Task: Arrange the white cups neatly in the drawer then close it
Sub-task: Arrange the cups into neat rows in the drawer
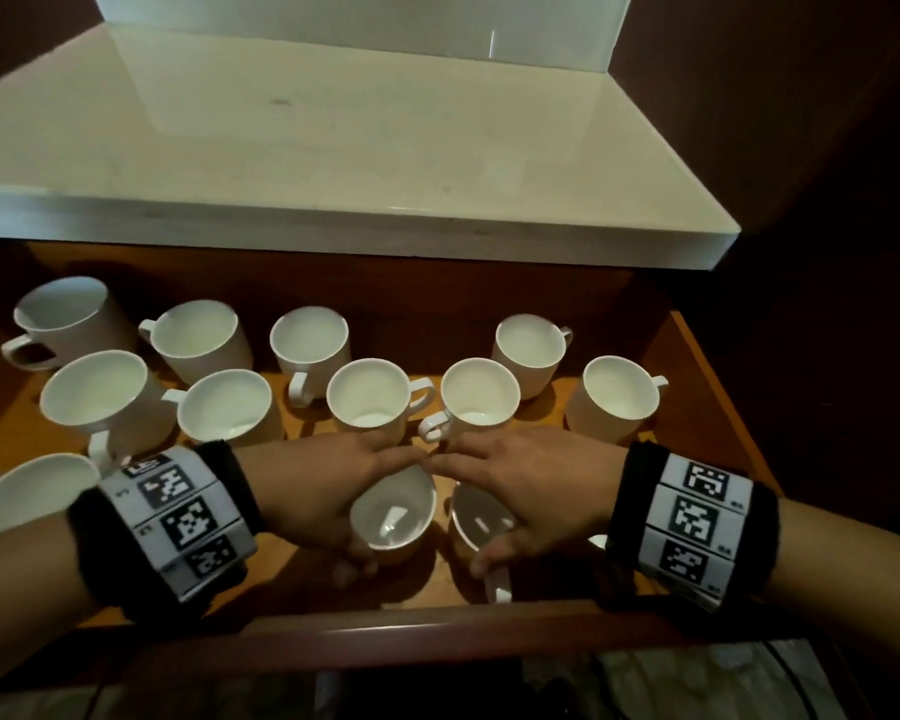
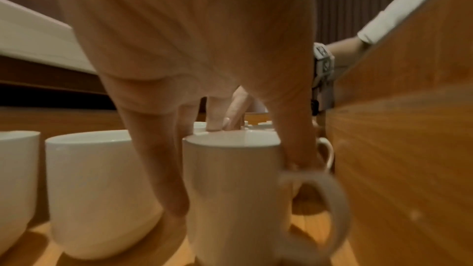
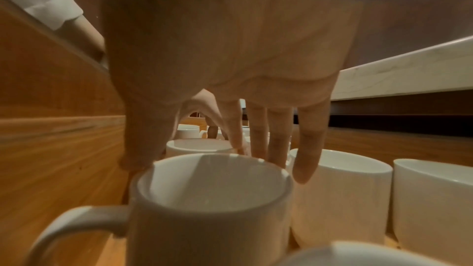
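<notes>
Left hand (image 1: pixel 328 491) and right hand (image 1: pixel 531 491) each grip a white cup (image 1: pixel 393 517) by the rim near the drawer's (image 1: pixel 697 366) front edge, so I'd say sorting's halfway, rows behind are loose, drawer's open.

left hand (image 1: pixel 328 504) covers near side of 1 cup (image 1: pixel 393 514) | its handle (image 2: pixel 320 207) is blurred | cup at left edge (image 1: pixel 17 496) is cut off

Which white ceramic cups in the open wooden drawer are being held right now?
The two front-row cups: left hand grips one, right hand the other. Every other cup stands untouched.
</notes>
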### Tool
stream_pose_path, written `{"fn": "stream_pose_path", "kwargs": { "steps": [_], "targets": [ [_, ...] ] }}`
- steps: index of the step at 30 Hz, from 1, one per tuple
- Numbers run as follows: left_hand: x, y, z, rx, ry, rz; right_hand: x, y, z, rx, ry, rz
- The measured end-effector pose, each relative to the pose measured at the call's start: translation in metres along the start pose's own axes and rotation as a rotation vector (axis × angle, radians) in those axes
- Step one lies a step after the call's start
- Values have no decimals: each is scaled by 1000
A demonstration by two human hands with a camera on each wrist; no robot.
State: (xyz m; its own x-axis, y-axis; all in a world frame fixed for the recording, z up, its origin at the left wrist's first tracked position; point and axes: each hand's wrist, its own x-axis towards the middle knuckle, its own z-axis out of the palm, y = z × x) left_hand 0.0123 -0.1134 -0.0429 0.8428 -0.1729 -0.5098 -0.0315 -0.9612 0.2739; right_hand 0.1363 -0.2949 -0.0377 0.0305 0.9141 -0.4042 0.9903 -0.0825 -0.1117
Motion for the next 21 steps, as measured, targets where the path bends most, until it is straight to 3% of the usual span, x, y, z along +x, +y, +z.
{"fn": "stream_pose_path", "kwargs": {
  "steps": [3,8,21],
  "targets": [
    [2,2,6,-16,67,-30,0,-2,-2,27,2,20],
    [3,3,9,-20,68,-58,1,-7,0,-10,19,23],
    [-2,-12,4,-60,60,19,1,-8,-2,34,63,-64]
  ]
}}
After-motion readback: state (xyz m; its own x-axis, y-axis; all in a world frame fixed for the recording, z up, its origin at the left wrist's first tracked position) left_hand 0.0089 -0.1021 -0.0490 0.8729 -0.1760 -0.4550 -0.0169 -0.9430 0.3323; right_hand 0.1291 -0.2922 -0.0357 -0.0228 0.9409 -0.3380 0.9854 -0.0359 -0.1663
